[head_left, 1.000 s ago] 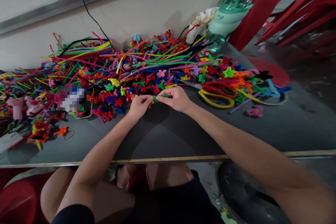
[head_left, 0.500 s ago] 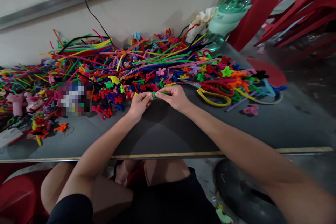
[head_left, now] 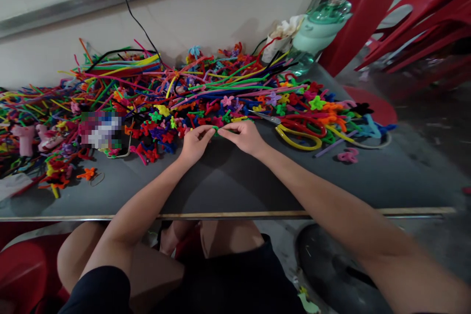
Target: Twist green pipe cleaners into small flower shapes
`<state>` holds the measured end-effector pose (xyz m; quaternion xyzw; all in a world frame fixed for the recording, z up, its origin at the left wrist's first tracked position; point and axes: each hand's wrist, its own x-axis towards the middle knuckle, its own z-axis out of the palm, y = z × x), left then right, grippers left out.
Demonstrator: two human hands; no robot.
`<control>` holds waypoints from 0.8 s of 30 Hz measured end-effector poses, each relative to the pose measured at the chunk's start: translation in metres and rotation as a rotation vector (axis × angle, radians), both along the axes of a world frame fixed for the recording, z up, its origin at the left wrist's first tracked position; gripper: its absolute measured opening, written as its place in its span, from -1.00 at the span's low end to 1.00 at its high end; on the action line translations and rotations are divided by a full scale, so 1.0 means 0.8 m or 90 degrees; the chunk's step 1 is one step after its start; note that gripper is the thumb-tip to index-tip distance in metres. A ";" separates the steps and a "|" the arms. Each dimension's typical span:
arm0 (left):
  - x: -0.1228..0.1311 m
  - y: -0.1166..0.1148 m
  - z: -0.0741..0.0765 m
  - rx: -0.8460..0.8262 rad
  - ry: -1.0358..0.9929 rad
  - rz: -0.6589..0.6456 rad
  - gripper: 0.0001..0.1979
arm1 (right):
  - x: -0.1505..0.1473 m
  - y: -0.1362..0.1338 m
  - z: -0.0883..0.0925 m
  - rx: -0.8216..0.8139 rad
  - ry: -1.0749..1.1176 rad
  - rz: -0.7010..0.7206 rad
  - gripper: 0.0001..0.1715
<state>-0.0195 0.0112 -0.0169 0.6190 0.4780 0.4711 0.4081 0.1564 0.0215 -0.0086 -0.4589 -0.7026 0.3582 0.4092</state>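
My left hand (head_left: pixel 194 143) and my right hand (head_left: pixel 245 136) meet at the middle of the grey table (head_left: pixel 228 186), fingertips pinched together on a short green pipe cleaner (head_left: pixel 217 129). Just beyond them lies a wide heap of coloured pipe cleaners (head_left: pixel 172 93) and small twisted flower shapes. Yellow-handled scissors (head_left: pixel 294 136) rest on the table right of my right hand. A pink twisted piece (head_left: pixel 348 156) lies alone further right.
A pale green bottle-like object (head_left: pixel 318 24) stands at the back right by the wall. Red plastic chairs (head_left: pixel 415 14) fill the right background. Pink figures (head_left: pixel 25 138) lie at the far left. A black cable (head_left: pixel 128 7) runs down the wall.
Both hands stay pinched on the green pipe cleaner and have shifted slightly toward the heap. The camera view has drifted a little.
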 end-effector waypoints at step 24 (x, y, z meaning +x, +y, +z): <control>-0.004 0.005 -0.004 0.032 0.061 0.018 -0.84 | 0.002 0.001 0.003 -0.125 0.002 0.055 -0.62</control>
